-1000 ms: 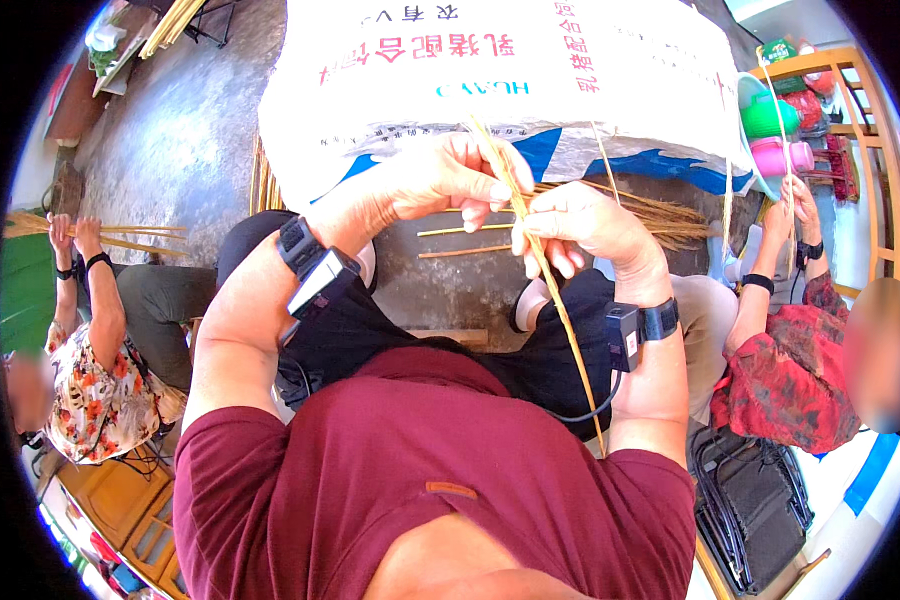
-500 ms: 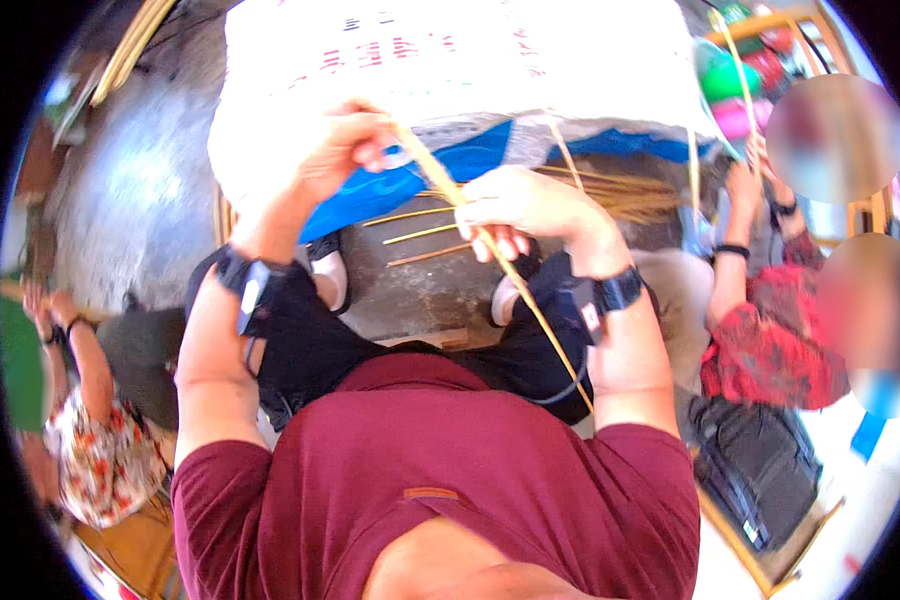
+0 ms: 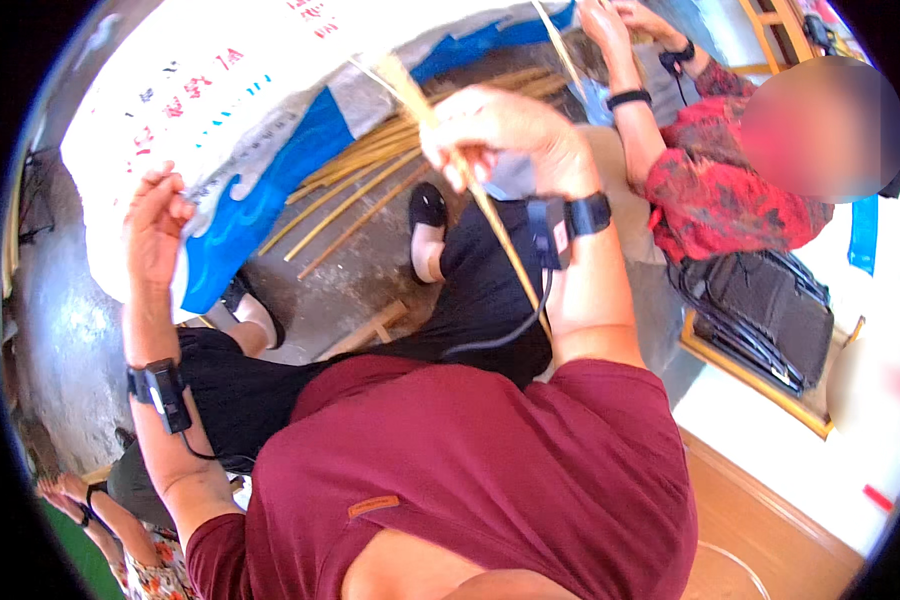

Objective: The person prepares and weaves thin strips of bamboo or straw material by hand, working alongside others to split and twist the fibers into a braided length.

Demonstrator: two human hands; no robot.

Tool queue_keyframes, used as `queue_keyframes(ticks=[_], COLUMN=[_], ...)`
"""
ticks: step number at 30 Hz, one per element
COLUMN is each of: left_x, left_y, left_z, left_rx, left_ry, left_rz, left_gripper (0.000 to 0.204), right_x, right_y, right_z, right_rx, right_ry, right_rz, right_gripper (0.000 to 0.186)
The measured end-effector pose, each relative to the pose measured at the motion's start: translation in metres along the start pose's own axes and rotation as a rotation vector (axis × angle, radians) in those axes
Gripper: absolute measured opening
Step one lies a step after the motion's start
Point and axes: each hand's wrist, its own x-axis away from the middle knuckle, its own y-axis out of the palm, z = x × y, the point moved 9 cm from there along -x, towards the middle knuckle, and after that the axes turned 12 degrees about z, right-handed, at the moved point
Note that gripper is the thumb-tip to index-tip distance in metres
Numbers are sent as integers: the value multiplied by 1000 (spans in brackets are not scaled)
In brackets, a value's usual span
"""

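Observation:
A long pale-yellow strip point(image 3: 510, 245), which looks like split bamboo, slants from the white sheet down past my right forearm. My right hand point(image 3: 505, 135) is closed around its upper part, and the wider, frayed-looking end sticks out beyond the fingers. Away to the left, my left hand point(image 3: 157, 225) is raised over the edge of the sheet with its fingers loosely bent and apart. I see nothing held in it. Both wrists carry black strapped-on devices with cables.
A white printed sheet point(image 3: 240, 55) with a blue wave border covers the surface ahead. Several bamboo strips point(image 3: 355, 195) lie below it on the grey floor. At right, a person in a red patterned shirt point(image 3: 730, 185) handles another strip, near a folded black chair point(image 3: 760, 310). Another person's hands point(image 3: 65, 487) show lower left.
My left hand has let go of the strip's upper end and moved left. My right hand still grips the strip. The whole view has swung toward the right.

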Motion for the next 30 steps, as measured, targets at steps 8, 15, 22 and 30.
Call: queue_keyframes(ticks=[8, 15, 22, 30], left_x=[-5, 48, 75, 80], left_y=[2, 78, 124, 105], left_z=[-1, 5, 12, 8], left_rx=[-108, -265, -87, 20], left_ry=[13, -14, -80, -78], left_rz=[-27, -103, -452, -338], left_gripper=[29, 33, 20, 8], right_x=[57, 13, 8, -25], right_y=[-144, 14, 108, 129], right_z=[128, 5, -45, -80], right_rx=[576, 199, 360, 125], right_ry=[-175, -113, -111, -252], right_rz=[739, 152, -257, -226], right_gripper=[26, 22, 21, 23])
